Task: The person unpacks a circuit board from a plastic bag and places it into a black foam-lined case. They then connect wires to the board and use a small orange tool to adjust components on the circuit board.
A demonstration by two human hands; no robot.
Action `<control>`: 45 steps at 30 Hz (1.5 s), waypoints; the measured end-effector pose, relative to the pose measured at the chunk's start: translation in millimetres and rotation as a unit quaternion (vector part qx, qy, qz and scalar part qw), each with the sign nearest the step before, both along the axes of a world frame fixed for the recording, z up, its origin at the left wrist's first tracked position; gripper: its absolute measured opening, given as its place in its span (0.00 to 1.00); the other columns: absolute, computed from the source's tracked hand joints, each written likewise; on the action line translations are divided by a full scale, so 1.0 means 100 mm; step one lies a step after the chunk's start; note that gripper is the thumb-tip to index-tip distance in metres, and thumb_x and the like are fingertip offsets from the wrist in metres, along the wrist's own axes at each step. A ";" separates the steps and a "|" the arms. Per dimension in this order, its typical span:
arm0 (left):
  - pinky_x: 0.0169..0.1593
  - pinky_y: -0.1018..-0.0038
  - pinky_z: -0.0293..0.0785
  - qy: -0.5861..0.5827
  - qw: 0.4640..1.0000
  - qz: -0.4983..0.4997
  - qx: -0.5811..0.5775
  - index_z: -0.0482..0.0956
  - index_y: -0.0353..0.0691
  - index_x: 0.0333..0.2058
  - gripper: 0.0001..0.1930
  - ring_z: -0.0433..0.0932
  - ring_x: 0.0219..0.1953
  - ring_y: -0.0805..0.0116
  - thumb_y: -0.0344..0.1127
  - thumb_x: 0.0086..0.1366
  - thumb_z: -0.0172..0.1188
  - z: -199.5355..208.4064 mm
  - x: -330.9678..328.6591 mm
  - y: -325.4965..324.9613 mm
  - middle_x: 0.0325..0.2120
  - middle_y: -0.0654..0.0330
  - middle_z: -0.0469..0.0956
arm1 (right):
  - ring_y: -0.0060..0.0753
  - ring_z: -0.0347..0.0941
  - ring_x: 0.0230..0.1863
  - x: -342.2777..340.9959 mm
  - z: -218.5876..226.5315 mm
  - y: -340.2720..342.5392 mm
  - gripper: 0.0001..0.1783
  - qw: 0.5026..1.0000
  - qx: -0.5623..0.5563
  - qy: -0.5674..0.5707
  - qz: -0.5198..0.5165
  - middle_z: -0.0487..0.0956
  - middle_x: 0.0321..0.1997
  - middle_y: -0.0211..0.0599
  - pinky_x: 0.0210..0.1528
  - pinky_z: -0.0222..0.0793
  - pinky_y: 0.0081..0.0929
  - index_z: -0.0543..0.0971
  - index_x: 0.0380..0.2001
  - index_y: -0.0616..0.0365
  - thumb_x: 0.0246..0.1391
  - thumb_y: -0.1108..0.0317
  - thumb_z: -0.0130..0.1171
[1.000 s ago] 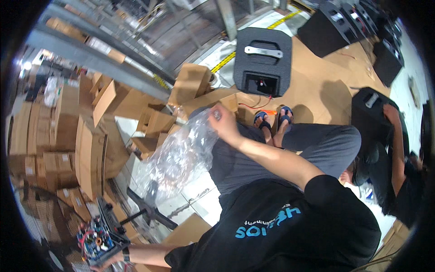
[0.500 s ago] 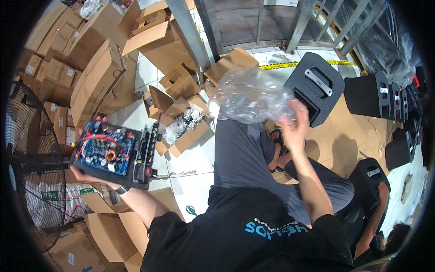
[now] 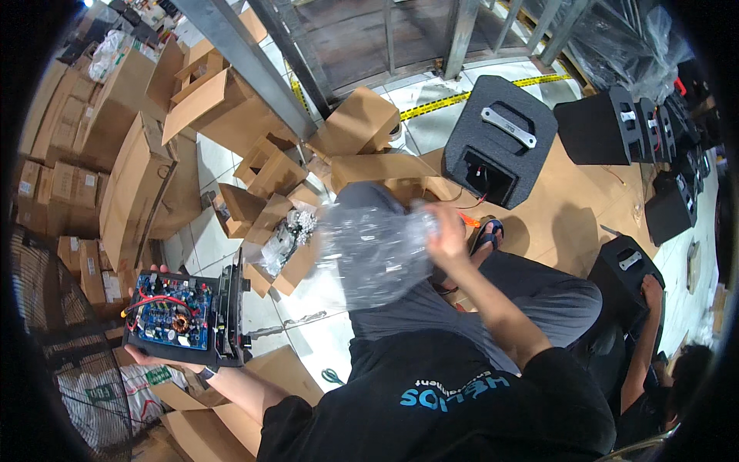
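We're on a white tile floor [image 3: 308, 343], part-covered by a brown cardboard sheet [image 3: 573, 185], with metal posts [image 3: 460, 38] along the far side; take the clear plastic bag [image 3: 373, 258], mid-scene, as our marker. Far to the bag's left, there's the dark mesh of a fan [image 3: 73, 358], and beyond that, stacked cartons [image 3: 73, 185]. Now the left hand [image 3: 158, 359], well left of the bag and a little nearer the body: its grip is clamped on the circuit-board module [image 3: 177, 312], thumb side along the near edge, fingertips showing past the far one. The module lies board side up, blue board in a black frame, red wire looping across it! Between module and bag stands an open carton [image 3: 300, 266] of small wrapped parts, just beside the bag. On the near side of the bag, green-handled scissors [image 3: 331, 376] lie on the tiles. The bag itself hangs above the person's leg, blurred. At its right end, the right hand [image 3: 446, 235] has its grip pinched together on the plastic. Right of the bag and farther off, a black speaker box [image 3: 500, 142] with a silver handle; far right of the bag, a co-worker's hand [image 3: 653, 289] touches another speaker box [image 3: 616, 281].
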State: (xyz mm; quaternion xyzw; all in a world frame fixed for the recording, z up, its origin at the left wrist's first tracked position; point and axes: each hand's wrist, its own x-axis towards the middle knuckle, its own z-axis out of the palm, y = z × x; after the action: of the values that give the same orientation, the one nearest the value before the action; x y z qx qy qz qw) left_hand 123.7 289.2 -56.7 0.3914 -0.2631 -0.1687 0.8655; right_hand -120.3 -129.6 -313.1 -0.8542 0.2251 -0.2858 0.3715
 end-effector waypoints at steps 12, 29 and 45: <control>0.74 0.39 0.54 0.122 0.973 0.197 0.023 0.64 0.33 0.70 0.57 0.59 0.72 0.32 0.79 0.57 0.45 -0.25 0.11 -0.78 0.69 0.31 0.61 | 0.68 0.36 0.82 -0.91 0.09 0.69 0.42 0.900 0.132 0.141 0.391 0.55 0.82 0.45 0.80 0.39 0.63 0.76 0.66 0.38 0.42 0.72 0.63; 0.71 0.35 0.59 0.024 0.987 0.087 0.130 0.62 0.44 0.73 0.54 0.59 0.73 0.35 0.80 0.58 0.45 -0.12 0.08 -0.78 0.71 0.35 0.60 | 0.55 0.79 0.55 0.64 -2.79 -0.58 0.28 0.865 0.340 0.072 -0.362 0.84 0.49 0.49 0.57 0.73 0.42 0.76 0.57 0.61 0.59 0.54 0.63; 0.73 0.38 0.55 0.072 0.993 0.009 0.094 0.64 0.36 0.70 0.54 0.61 0.71 0.35 0.78 0.60 0.44 -0.20 -0.08 -1.09 0.69 0.35 0.62 | 0.30 0.73 0.60 2.19 -0.82 -0.93 0.27 0.778 0.396 0.153 0.464 0.81 0.60 0.36 0.65 0.66 0.31 0.77 0.63 0.54 0.65 0.56 0.59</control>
State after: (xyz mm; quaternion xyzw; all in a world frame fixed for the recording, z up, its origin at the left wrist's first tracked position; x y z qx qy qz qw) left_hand 115.4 179.8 -76.3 0.4606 -0.1795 -0.2125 0.8429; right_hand 98.9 -222.3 -395.5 -0.6654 -0.0516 0.1695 0.7251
